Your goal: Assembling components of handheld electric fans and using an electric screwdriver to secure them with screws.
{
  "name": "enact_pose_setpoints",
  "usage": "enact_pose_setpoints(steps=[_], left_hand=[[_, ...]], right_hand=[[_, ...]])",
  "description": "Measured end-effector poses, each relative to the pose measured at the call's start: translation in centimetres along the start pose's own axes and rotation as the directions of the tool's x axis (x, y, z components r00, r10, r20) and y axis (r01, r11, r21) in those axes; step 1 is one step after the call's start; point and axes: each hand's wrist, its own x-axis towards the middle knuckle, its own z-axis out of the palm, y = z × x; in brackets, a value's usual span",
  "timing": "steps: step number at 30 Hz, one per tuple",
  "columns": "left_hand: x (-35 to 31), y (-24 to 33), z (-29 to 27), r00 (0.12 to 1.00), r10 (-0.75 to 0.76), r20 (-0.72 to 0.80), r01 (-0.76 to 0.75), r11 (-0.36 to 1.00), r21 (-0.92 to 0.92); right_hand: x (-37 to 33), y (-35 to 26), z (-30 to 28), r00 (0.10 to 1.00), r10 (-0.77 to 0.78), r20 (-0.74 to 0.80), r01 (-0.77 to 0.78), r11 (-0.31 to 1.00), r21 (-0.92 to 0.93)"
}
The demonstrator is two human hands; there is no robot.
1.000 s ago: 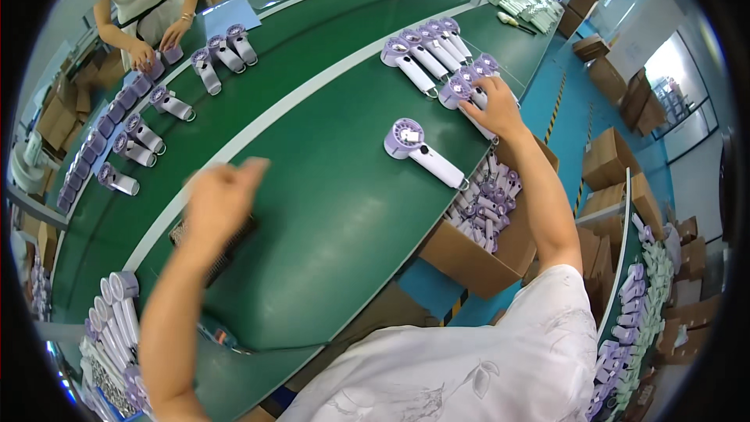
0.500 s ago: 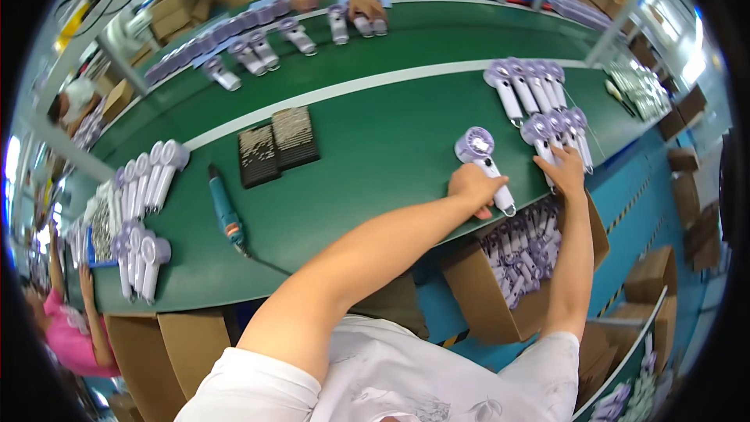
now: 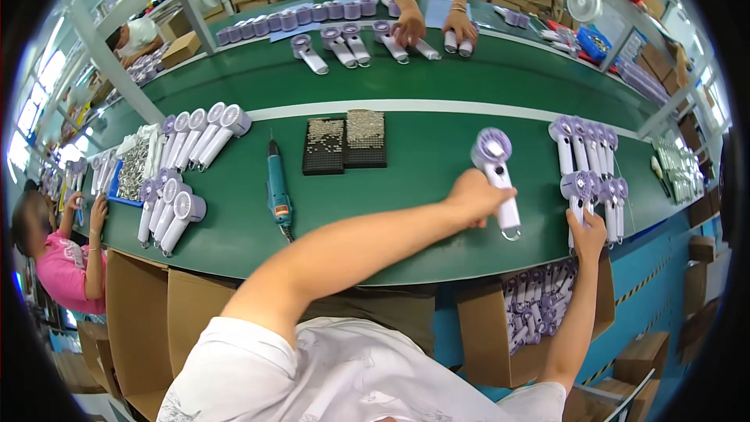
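My left hand (image 3: 475,197) is closed round the handle of a white and lilac handheld fan (image 3: 506,207), its round head pointing away from me over the right part of the green bench. A metal loop hangs at the handle's near end. At the bench's right front edge, my right hand (image 3: 589,233) grips the handle of another handheld fan (image 3: 576,187), in a cluster of similar fans (image 3: 616,191). Its thumb and fingers lie along the handle. Just beyond stands a row of more handheld fans (image 3: 582,144).
An electric screwdriver (image 3: 276,187) and two black screw trays (image 3: 323,148) lie mid-bench. More fans (image 3: 180,215) are grouped at left by a blue tray (image 3: 125,191). A cardboard box (image 3: 484,336) of fans stands below the edge. Across the bench, a co-worker's hands (image 3: 408,27) handle fans.
The whole view has shifted, with the bench things now further right. My right hand has closed round a fan's handle in the near cluster. My left hand still holds its fan.
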Motion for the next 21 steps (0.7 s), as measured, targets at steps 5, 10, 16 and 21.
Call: enact_pose_setpoints(steps=[5, 10, 16, 21], left_hand=[[-1.8, 2.1, -15.4, 0.932, 0.06, -0.356, -0.058, 0.998, 0.018], [-1.3, 0.2, -32.8, 0.759, 0.033, -0.651, 0.003, 0.999, 0.054], [2.3, -2.5, -46.5, 0.679, -0.094, -0.728, 0.106, 0.994, -0.03], [6.0, -3.5, -53.7, 0.623, -0.131, -0.772, 0.139, 0.989, -0.056]], right_hand=[[0.0, -6.4, 2.4, 0.993, -0.059, 0.102, 0.031, 0.967, 0.253], [1.9, -17.1, 6.5, 0.956, -0.227, 0.185, 0.154, 0.928, 0.34], [4.5, -32.9, 13.4, 0.798, -0.497, 0.342, 0.245, 0.785, 0.569], [7.6, -49.1, 25.0, 0.668, -0.643, 0.373, 0.345, 0.713, 0.61]])
